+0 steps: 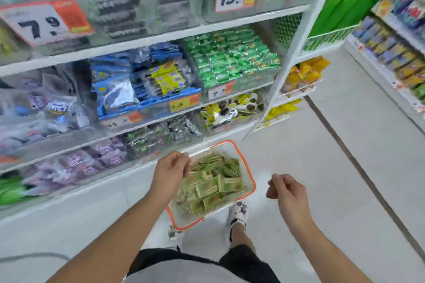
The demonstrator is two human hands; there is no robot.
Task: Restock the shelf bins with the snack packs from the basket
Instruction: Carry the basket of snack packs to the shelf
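Note:
A clear basket with an orange rim (249, 176) stands on the floor in front of my feet, filled with several small green snack packs (212, 187). My left hand (171, 173) hovers over the basket's left edge, fingers loosely curled and holding nothing. To the right of the basket my right hand (286, 190) hangs in the air, fingers also loosely curled and empty. On the middle shelf up right, a clear bin (232, 58) holds matching green packs, piled high.
Clear shelf bins with blue (128, 80), black and purple packs fill the rack on the left. A white end post (292, 53) carries yellow packs (303, 73) and green bags. Another shelf (395, 53) runs along the right of the aisle. My shoe (239, 212) stands beside the basket.

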